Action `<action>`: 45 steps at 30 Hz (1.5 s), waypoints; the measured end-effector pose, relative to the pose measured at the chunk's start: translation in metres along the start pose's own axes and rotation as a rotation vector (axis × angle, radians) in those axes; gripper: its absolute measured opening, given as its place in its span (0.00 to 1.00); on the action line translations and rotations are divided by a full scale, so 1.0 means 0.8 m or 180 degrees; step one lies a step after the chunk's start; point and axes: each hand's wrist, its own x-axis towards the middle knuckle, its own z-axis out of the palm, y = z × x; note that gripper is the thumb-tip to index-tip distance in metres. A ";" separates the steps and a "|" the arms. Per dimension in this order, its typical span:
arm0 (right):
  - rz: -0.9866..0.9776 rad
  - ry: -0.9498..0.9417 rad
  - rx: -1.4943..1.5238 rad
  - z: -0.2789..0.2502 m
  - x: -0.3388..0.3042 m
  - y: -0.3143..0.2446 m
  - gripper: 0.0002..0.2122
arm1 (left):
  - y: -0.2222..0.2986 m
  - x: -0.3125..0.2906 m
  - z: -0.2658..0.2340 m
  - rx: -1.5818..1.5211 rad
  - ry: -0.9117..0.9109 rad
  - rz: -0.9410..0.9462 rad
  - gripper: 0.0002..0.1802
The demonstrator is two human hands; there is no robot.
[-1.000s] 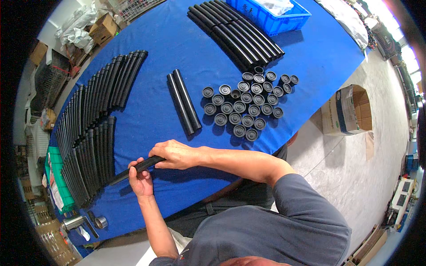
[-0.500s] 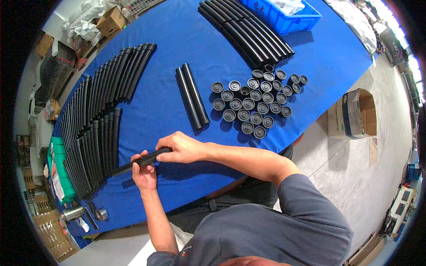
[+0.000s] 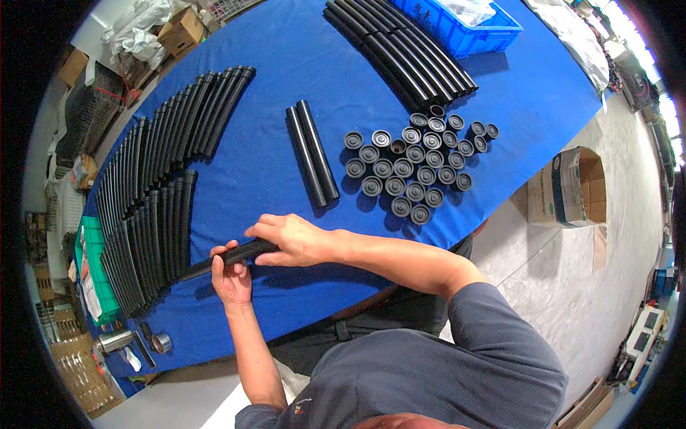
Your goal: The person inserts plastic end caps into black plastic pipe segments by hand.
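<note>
A black tube (image 3: 243,252) lies slantwise between my hands near the front edge of the blue-covered table. My left hand (image 3: 233,282) grips it from below, fingers curled round its middle. Over its right end is my right hand (image 3: 294,239), thumb on the near side and fingers on the far side, hiding that end. The tube's lower left end lies close to rows of black tubes (image 3: 158,214) with thicker ends. Two loose black tubes (image 3: 312,154) rest side by side beyond my right hand. To their right sits a cluster of round black caps (image 3: 403,168).
More black tubes (image 3: 400,53) lie at the far side, beside a blue crate (image 3: 486,37). A green tray (image 3: 103,275) stands at the left edge. Nearer are a tape roll (image 3: 163,342) and a metal cylinder (image 3: 114,340). An open carton (image 3: 564,189) stands on the floor at right.
My right hand's fingers have straightened and shifted slightly along the tube's right end. My left hand keeps its hold in almost the same place. The whole view has shifted slightly.
</note>
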 end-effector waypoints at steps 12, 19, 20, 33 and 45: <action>-0.0263 0.0357 -0.0273 0.000 0.001 -0.004 0.17 | -0.003 0.001 -0.001 -0.0065 0.0070 0.0072 0.15; 0.0715 -0.0481 0.0243 -0.004 0.004 0.002 0.19 | 0.001 -0.002 -0.001 0.0093 -0.0065 0.0084 0.14; 0.0710 -0.0485 0.0242 -0.003 0.004 0.002 0.19 | 0.001 0.000 0.000 0.0047 0.0037 0.0052 0.14; -0.0476 0.0226 -0.0396 -0.001 0.002 -0.007 0.16 | -0.001 0.001 0.001 -0.0037 0.0099 0.0048 0.13; -0.0011 0.0011 0.0020 -0.005 0.004 -0.004 0.19 | -0.002 0.001 0.004 0.0031 0.0121 0.0054 0.12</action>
